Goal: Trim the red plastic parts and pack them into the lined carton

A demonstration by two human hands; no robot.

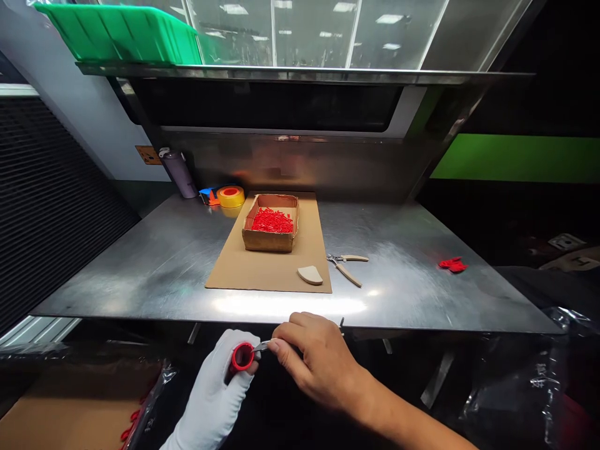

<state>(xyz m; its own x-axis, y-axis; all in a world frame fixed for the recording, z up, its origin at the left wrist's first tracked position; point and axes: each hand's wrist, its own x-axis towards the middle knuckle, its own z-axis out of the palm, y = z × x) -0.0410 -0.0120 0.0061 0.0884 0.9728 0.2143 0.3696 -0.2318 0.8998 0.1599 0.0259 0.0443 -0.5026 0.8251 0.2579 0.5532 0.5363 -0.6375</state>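
Note:
My left hand [216, 387], in a white glove, grips a small red ring-shaped part [242, 357] below the table's front edge. My bare right hand [315, 357] pinches a thin metal tool [261, 345] whose tip touches the red part's rim. Both hands are close together in front of the steel table [164, 262]. On the table lies a cardboard sheet [262, 269] with an open cardboard box [270, 240] full of small red pieces [272, 220].
A beige wedge-shaped piece [310, 275] and pliers [347, 265] lie by the sheet's right edge. Red scraps [452, 265] sit far right. Yellow tape [230, 196] and a purple bottle [179, 174] stand at the back left. A green bin [122, 31] rests on the shelf above.

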